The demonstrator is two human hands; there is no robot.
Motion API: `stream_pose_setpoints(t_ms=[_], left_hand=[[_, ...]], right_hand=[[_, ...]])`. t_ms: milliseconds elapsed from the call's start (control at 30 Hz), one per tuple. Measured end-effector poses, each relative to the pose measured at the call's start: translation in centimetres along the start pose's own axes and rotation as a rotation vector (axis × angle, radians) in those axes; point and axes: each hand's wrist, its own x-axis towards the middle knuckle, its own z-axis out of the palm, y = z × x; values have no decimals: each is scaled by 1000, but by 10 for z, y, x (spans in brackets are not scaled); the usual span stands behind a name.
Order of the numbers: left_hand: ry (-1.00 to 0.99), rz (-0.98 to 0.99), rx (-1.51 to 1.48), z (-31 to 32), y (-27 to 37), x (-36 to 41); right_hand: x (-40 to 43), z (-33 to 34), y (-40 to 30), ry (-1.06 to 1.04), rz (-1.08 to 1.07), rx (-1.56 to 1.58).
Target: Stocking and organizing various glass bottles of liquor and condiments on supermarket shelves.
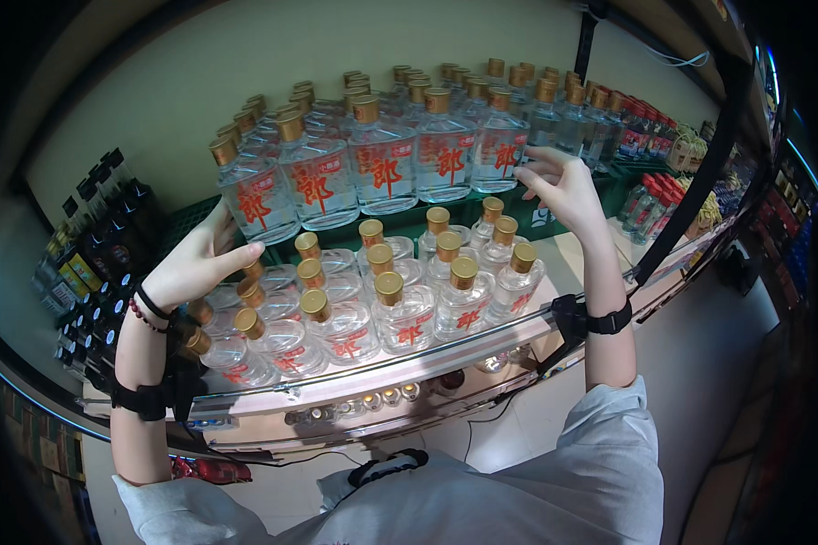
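Observation:
Clear glass liquor bottles with gold caps and red lettering stand upright in rows on two levels. My left hand (201, 259) is at the left end of the upper front row. Its thumb points right below the base of the leftmost bottle (255, 197), and its fingers are partly hidden; contact is unclear. At the row's other end, my right hand (562, 191) has thumb and fingers apart beside the rightmost front bottle (501, 146). Whether it touches the glass cannot be told. Neither hand is closed around a bottle. Lower bottles (405, 320) stand in front, below both hands.
A green plastic crate (511, 204) supports the upper rows. Dark bottles (119, 225) stand at left, small red-capped bottles (647, 204) at right. A black upright post (695, 170) crosses the right side. The shelf's front rail (382, 375) runs before me, with cables (470, 436) hanging below.

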Motion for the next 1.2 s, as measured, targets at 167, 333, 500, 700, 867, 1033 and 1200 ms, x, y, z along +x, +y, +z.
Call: stream_pose_setpoints(t_ms=[167,333,500,700,867,1033,1200], left_hand=[[-13,-31,14,-1,1,2],[-1,-4,9,1,0,1],[8,-14,-20,3,2,0],[19,19,-43,5,0,0],[16,22,-97,3,-8,-2],[33,27,-67,5,-3,-2],[67,22,-75,9,-3,0]], right_hand=[[2,4,2,-28,-5,34],[5,-12,-15,-138,67,-58],[15,-8,-19,-101,51,-46],[17,-1,-13,-33,0,-60],[17,3,-15,-12,-6,-47],[20,2,-10,-12,-11,-34],[18,1,-9,0,-29,-40]])
